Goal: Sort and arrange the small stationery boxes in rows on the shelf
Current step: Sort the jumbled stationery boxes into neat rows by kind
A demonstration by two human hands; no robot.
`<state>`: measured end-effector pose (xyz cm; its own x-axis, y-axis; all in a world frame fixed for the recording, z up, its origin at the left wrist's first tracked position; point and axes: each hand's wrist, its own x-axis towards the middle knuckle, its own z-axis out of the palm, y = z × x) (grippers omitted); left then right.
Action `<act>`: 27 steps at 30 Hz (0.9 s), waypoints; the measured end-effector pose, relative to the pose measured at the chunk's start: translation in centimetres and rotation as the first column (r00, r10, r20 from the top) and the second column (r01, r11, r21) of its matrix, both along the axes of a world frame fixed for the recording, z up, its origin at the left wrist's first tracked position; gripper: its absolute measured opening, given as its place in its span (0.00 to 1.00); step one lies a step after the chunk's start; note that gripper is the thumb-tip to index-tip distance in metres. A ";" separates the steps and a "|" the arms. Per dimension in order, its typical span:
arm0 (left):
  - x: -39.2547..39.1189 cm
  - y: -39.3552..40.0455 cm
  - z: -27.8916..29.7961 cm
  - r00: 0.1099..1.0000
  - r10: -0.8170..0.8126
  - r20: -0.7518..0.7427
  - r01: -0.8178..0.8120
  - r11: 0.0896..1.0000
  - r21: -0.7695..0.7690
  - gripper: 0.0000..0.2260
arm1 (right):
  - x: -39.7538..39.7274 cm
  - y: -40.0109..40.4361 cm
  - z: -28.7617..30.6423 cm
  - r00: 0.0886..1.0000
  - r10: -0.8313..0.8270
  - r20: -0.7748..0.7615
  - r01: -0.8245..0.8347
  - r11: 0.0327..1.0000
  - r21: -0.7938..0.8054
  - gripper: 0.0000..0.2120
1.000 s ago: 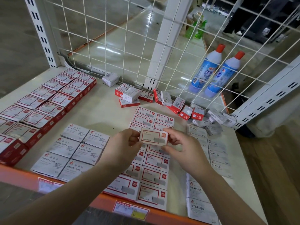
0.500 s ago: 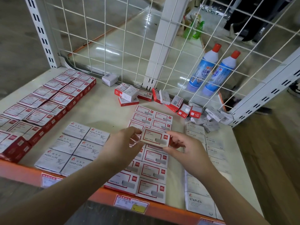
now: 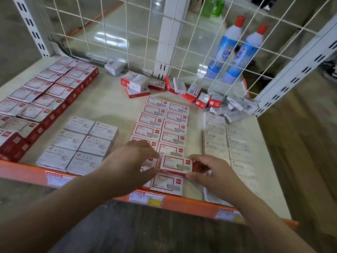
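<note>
A red-and-white staple box [image 3: 176,165] is pinched between my left hand [image 3: 135,161] and my right hand [image 3: 211,172]. It hovers low over the front of the double row of matching red-and-white boxes [image 3: 160,125] in the middle of the cream shelf [image 3: 113,106]. My left hand covers part of the left row. Grey paper clip boxes [image 3: 82,145] sit in rows to the left, and grey staples boxes [image 3: 218,141] to the right. Unsorted boxes [image 3: 193,92] lie jumbled along the back by the wire mesh.
Taller red boxes [image 3: 47,95] fill the far left in rows. A lone grey box [image 3: 114,68] sits at the back. Two blue bottles with red caps [image 3: 235,50] stand behind the wire mesh [image 3: 145,33]. The orange shelf edge [image 3: 182,201] carries price labels.
Both hands have carried the box down and toward me, from mid-row to the front of the red-and-white rows. The view has dropped lower and closer to the shelf.
</note>
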<state>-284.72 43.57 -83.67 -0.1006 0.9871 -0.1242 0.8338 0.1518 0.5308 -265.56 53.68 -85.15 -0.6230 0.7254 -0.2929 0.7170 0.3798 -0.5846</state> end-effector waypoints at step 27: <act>-0.7 -1.0 -1.5 0.964 -0.228 -0.134 0.218 0.972 -0.082 0.23 | -0.7 -1.3 1.2 0.969 0.215 0.126 -0.202 0.974 -0.106 0.19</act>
<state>-285.38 42.55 -85.13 0.1001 0.9767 -0.1896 0.9163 -0.0162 0.4003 -266.29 52.36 -83.97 -0.7074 0.5497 -0.4443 0.7026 0.4785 -0.5267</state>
